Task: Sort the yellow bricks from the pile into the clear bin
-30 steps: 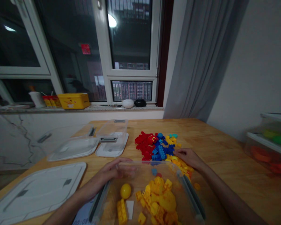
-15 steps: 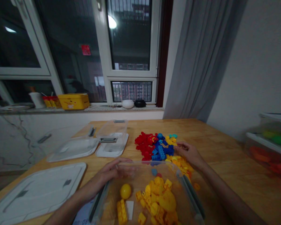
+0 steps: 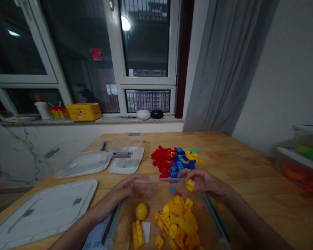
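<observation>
A clear plastic box point(image 3: 120, 232) with grey side clips stands in front of me, holding a heap of yellow toy blocks point(image 3: 181, 218), a yellow ball point(image 3: 141, 211) and a white card point(image 3: 145, 232). My left hand point(image 3: 133, 187) grips its far rim near the left corner, fingers curled over the edge. At the rim's far right, my right hand point(image 3: 205, 182) is closed on yellow toy blocks point(image 3: 190, 185); how many is partly hidden by the fingers. Just beyond the box lie red toy pieces point(image 3: 162, 158), blue pieces point(image 3: 182, 165) and a few yellow ones point(image 3: 191, 155).
White lids point(image 3: 45, 211) lie on the table at left, with clear containers point(image 3: 127, 142) behind. Stacked boxes of coloured pieces point(image 3: 301, 163) stand at far right. A yellow box point(image 3: 83, 112) sits on the windowsill. A display point(image 3: 94, 239) shows partly under my left arm.
My right hand has moved left and nearer, from beside the pile to the box's far rim, with yellow blocks in its fingers. The yellow cluster behind the rim has mostly gone. My left hand stays.
</observation>
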A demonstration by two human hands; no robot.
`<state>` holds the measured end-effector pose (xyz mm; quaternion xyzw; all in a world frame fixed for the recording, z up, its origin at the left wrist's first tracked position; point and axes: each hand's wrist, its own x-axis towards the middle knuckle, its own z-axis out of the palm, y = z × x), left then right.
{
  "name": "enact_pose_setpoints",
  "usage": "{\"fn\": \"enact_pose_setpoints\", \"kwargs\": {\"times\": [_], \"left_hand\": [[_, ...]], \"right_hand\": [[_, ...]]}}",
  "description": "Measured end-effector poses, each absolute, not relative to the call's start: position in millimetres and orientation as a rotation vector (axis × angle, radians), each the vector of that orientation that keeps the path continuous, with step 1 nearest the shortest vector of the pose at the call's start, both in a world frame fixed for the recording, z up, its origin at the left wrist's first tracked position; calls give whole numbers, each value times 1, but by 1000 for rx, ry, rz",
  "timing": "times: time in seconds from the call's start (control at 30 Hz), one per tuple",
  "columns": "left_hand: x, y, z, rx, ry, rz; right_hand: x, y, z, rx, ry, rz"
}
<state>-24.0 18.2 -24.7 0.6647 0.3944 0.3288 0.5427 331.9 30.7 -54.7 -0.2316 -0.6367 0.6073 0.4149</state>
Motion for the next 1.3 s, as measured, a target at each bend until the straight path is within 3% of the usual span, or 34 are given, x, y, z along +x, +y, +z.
{"fn": "enact_pose_setpoints", "kwargs": {"times": [0.4, 0.57, 0.73, 0.93, 1.3], "left_hand": [[-22, 13, -19, 1547, 927, 771], [-20, 12, -17, 1524, 917, 752], [-21, 16, -20, 1544, 940, 779], [-19, 11, -16, 1515, 943, 749], [-20, 13, -15, 1538, 904, 743]], "right_hand": [[332, 34, -61, -600, -1666, 1563], [331, 39, -62, -739, -1433, 1506], [354, 69, -71, -1028, -1111, 1142], [403, 92, -101, -1504, -1473, 419], [430, 96, -123, -1667, -1785, 500]]}}
